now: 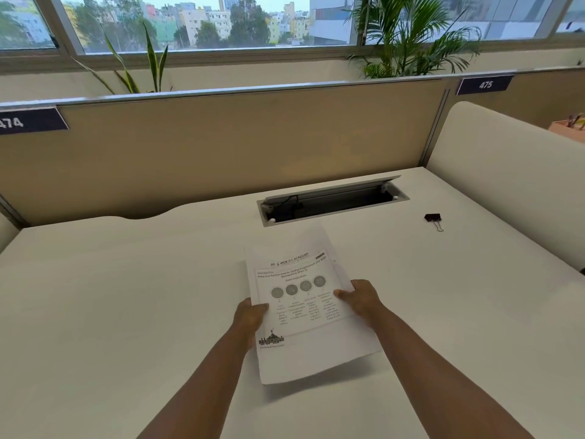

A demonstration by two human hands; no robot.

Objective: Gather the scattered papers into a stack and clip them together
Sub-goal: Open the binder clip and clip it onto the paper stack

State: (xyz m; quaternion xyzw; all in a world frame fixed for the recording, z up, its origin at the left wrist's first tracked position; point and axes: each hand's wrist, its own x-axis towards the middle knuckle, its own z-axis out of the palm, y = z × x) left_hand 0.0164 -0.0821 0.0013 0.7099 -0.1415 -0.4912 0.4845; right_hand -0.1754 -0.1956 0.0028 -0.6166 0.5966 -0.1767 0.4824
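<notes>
White desk (126, 296), papers (297, 299) pinched between left hand (250, 315) and right hand (362, 297), binder clip (433, 218) well apart.

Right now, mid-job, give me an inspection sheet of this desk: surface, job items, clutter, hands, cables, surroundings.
Surface: white desk, flat, with an open cable hatch at the back.
Job's things: paper stack gathered, printed side up, edges not fully squared, near end lifted off the desk; black binder clip lying apart at the right, not yet on the papers.
Clutter: nothing seen.
Hands: left hand grips the stack's left edge; right hand grips its right edge.
Cables: one black cable inside the hatch.
Surroundings: tan partition with labels 474 and 475, plants and windows behind; white side divider on the right.
</notes>
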